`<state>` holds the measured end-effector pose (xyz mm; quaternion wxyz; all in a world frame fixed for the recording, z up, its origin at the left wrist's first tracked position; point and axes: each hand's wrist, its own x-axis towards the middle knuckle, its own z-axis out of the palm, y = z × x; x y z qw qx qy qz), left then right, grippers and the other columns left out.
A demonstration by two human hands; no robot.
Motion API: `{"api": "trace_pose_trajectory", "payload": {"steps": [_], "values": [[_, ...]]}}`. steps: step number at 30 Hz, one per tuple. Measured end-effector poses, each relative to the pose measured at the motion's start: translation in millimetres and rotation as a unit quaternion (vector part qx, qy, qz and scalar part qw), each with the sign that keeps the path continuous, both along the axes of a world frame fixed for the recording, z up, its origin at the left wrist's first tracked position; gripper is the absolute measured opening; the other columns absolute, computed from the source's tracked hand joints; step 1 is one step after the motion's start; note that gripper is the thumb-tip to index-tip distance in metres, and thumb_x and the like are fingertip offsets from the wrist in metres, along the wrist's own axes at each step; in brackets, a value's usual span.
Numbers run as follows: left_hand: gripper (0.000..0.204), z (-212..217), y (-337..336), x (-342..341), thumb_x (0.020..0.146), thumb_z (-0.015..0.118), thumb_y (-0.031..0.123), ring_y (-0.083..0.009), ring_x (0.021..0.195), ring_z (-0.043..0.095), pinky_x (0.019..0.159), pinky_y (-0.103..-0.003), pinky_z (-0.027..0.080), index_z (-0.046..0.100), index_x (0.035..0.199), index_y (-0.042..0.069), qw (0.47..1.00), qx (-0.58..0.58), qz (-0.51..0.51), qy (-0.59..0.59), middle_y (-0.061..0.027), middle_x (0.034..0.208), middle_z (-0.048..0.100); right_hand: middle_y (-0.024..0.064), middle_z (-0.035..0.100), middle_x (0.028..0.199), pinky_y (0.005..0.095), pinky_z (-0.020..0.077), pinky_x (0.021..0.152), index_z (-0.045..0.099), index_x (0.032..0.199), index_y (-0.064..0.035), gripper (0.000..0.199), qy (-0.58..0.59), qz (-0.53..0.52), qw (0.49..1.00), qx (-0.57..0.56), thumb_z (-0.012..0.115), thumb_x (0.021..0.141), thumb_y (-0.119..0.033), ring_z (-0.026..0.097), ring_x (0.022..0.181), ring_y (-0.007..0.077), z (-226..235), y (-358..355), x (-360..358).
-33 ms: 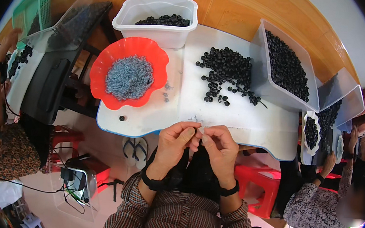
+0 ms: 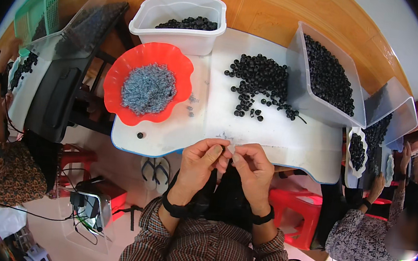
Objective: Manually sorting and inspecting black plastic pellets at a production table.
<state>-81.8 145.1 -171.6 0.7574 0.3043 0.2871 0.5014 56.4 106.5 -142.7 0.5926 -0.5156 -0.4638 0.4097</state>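
Note:
Both my hands meet at the table's near edge, fingertips almost touching. My left hand [image 2: 198, 164] pinches a small black round piece [image 2: 224, 149], mostly covered by the thumb and fingers. The fingers of my right hand [image 2: 252, 172] are pressed together right beside it; a tiny pale bit seems to show at their tips, too small to name. Beyond my hands lies a loose pile of black round pieces [image 2: 261, 72], like small knobs or beads. At the left stands a red wavy-rimmed bowl [image 2: 177, 106] holding a heap of small blue-grey translucent pieces [image 2: 148, 89].
A white tub [image 2: 178, 39] and a grey translucent bin [image 2: 318, 105], both with black pieces, stand at the back of the white table [image 2: 249, 135]. One black piece [image 2: 140, 135] sits near the left edge. People work at both sides; a red stool [image 2: 293, 210] stands at right.

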Motion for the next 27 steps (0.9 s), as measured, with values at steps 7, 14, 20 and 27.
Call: {"api": "trace_pose_trajectory", "payload": {"steps": [7, 14, 20, 27], "values": [[0.023, 3, 7, -3, 0.097, 0.058, 0.015, -0.0093, 0.063, 0.057, 0.058, -0.021, 0.046, 0.064, 0.111, -0.002, 0.996, -0.048, -0.007, -0.076, -0.0099, 0.086, 0.068, -0.0005, 0.06, 0.089, 0.0198, 0.0468, 0.073, 0.063, 0.099, 0.0016, 0.011, 0.009, -0.021, 0.999, -0.042, 0.065, 0.088, 0.001, 0.057, 0.08, 0.0046, -5, -3, 6], [0.027, 42, 53, 5, 0.098, 0.058, 0.019, -0.0092, 0.067, 0.056, 0.061, -0.019, 0.046, 0.062, 0.111, -0.004, 0.993, -0.096, 0.034, -0.063, -0.01, 0.087, 0.065, 0.0002, 0.061, 0.089, 0.0197, 0.0467, 0.07, 0.064, 0.098, 0.0016, 0.01, -0.023, -0.039, 0.998, -0.037, 0.065, 0.088, 0.001, 0.057, 0.077, 0.0046, -14, -1, 9], [0.024, 71, 148, 15, 0.096, 0.06, 0.02, -0.015, 0.07, 0.06, 0.064, -0.025, 0.052, 0.061, 0.101, -0.003, 0.992, -0.053, 0.072, -0.087, -0.0104, 0.082, 0.063, 0.0003, 0.061, 0.088, 0.0195, 0.0466, 0.069, 0.065, 0.096, 0.0021, 0.009, -0.027, -0.046, 0.998, -0.044, 0.066, 0.087, 0.001, 0.056, 0.075, 0.0048, -23, -4, 16], [0.03, 94, 243, 8, 0.1, 0.053, 0.02, -0.0258, 0.084, 0.065, 0.079, -0.038, 0.059, 0.049, 0.113, -0.007, 0.984, -0.033, 0.159, -0.077, -0.0167, 0.098, 0.062, 0.0008, 0.061, 0.088, 0.0197, 0.0463, 0.068, 0.065, 0.095, 0.0024, 0.009, -0.041, -0.049, 0.997, -0.041, 0.066, 0.086, 0.002, 0.056, 0.074, 0.0049, -28, -5, 22]]}}
